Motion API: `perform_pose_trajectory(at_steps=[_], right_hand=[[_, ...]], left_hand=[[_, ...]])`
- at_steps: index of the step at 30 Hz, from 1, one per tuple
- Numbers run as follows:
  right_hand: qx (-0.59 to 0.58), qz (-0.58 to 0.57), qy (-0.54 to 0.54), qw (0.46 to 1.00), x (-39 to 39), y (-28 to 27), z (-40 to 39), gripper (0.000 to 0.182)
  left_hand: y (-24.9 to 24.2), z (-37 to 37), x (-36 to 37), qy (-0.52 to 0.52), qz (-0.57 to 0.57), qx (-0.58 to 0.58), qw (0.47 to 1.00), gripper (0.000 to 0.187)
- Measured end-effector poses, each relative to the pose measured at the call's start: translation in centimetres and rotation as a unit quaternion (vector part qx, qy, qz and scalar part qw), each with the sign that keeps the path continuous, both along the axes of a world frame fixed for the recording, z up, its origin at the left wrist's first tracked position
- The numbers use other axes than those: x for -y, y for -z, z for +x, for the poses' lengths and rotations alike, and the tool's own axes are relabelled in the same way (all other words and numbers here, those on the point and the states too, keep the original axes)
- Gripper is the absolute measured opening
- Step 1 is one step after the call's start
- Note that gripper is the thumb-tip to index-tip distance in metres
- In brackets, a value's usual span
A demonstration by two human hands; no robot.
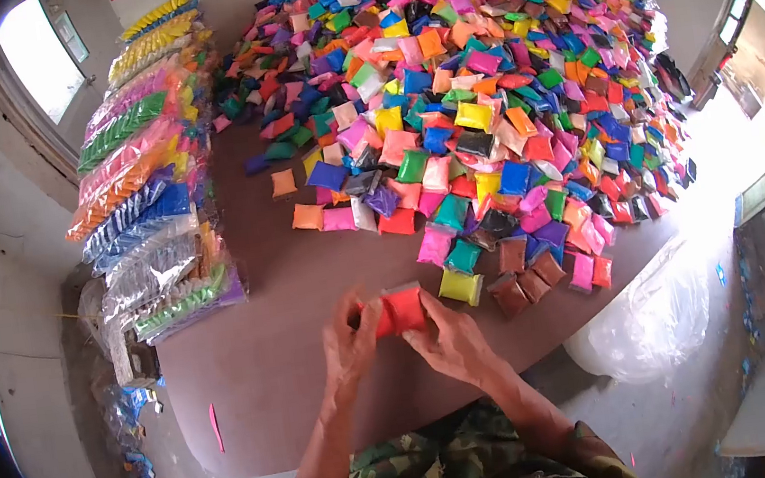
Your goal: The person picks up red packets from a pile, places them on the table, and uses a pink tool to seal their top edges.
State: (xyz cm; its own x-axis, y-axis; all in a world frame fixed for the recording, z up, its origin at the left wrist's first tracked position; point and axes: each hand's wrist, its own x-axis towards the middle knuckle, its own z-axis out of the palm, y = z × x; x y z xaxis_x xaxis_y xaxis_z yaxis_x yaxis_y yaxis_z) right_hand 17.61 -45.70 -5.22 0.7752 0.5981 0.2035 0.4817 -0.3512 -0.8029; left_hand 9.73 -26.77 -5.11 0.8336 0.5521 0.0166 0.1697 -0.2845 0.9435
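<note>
Two small red packets (403,310), side by side, are held up between my hands over the front of the brown table (274,367). My left hand (349,340) pinches the left one, fingers closed on its edge. On the other side my right hand (449,334) grips the right one with thumb and fingers. The packets look soft and filled, in clear film; whether they are joined is hard to tell. Just beyond them lie a yellow packet (461,288) and several brown packets (533,283).
A large heap of multicoloured packets (478,84) covers the table's back and right. Stacked clear bags of sorted packets (139,202) line the left edge. A pink strip (216,427) lies at front left. A big clear plastic bag (646,321) hangs beside the right edge.
</note>
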Motion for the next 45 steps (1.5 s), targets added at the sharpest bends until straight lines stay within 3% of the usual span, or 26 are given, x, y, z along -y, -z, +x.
perform_pose_trajectory(at_steps=[2, 5, 7, 8, 11, 14, 20, 28, 36, 43, 45], right_hand=[[0.053, -0.01, 0.023, 0.998, -0.7, 0.1, 0.9, 0.066], [0.079, -0.073, 0.066, 0.992, -0.4, 0.1, 0.7, 0.071], [0.087, -0.094, 0.069, 0.989, 1.1, -0.7, 0.3, 0.069], [0.04, -0.081, 0.066, 0.994, 1.9, -0.8, -0.4, 0.06], [0.102, -0.052, 0.02, 0.993, 4.3, 1.4, -1.8, 0.043], [0.083, -0.04, 0.038, 0.995, 4.6, 2.0, -2.4, 0.033], [0.09, -0.032, 0.041, 0.995, 4.6, 1.8, -2.1, 0.027], [0.099, -0.037, 0.05, 0.993, 4.4, 1.8, -2.5, 0.025], [0.07, -0.009, 0.041, 0.997, 4.5, 1.8, -2.2, 0.025], [-0.003, 0.106, 0.033, 0.994, 6.4, 1.0, -2.3, 0.024], [0.07, 0.116, 0.062, 0.989, 8.6, 1.5, -1.7, 0.024]], left_hand=[[0.5, 1.0, -1.5, -0.027, -0.001, -0.009, 1.0, 0.05], [1.3, 1.9, -2.8, -0.064, 0.142, 0.039, 0.987, 0.057], [1.0, 1.3, -3.5, -0.087, 0.173, 0.032, 0.981, 0.05], [1.0, 0.9, -3.8, -0.097, 0.188, 0.027, 0.977, 0.047], [3.3, -1.7, -4.0, -0.072, 0.207, -0.008, 0.976, 0.038], [3.3, -2.2, -3.2, -0.029, 0.31, 0.044, 0.949, 0.034], [3.2, -2.3, -3.0, 0.017, 0.297, 0.05, 0.953, 0.023], [2.1, -5.8, -1.3, 0.099, 0.293, 0.03, 0.95, 0.023], [2.5, -6.2, -0.3, 0.072, 0.352, 0.031, 0.933, 0.028], [3.7, -6.7, 0.0, 0.072, 0.41, 0.021, 0.909, 0.03], [3.6, -6.6, 0.0, 0.077, 0.42, 0.021, 0.904, 0.029]])
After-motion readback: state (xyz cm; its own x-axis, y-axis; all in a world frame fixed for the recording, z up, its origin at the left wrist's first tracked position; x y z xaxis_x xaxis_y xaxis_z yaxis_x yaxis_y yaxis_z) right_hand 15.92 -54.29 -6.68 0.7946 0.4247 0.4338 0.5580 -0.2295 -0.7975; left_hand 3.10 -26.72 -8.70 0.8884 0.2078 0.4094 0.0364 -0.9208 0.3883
